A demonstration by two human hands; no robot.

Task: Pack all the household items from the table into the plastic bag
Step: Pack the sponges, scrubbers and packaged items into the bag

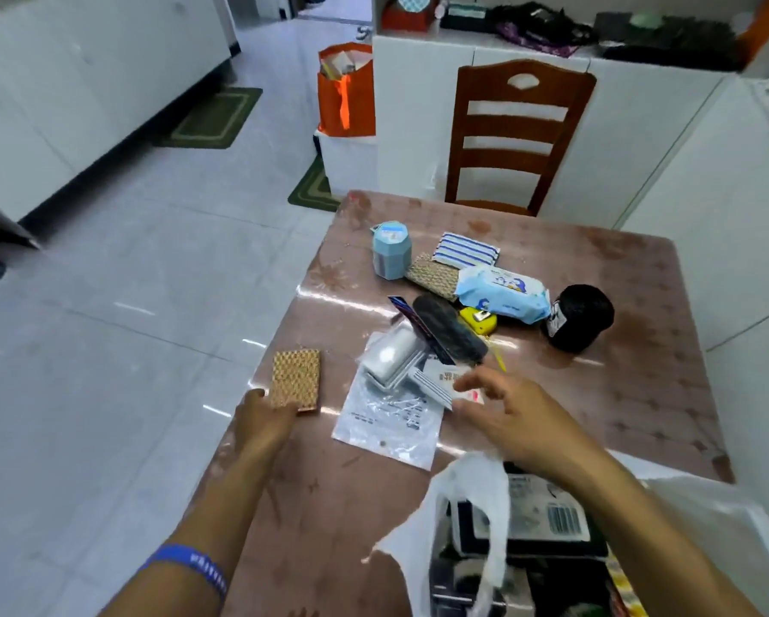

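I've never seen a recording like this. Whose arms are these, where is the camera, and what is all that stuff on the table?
There is no machine here: these are a person's two bare arms, filmed by one wide-angle camera worn on the head, looking forward and down. The person is packing household items into the white plastic bag at the near edge of the pinkish table; some boxed goods already sit inside it.

The left hand holds a woven tan scouring pad out past the table's left edge. The right hand reaches over a small flat white packet; it is blurred, so its grip is unclear.

Still on the table: a light blue canister, a striped cloth, a wet wipes pack, a yellow tape measure, a black yarn ball, a dark brush.
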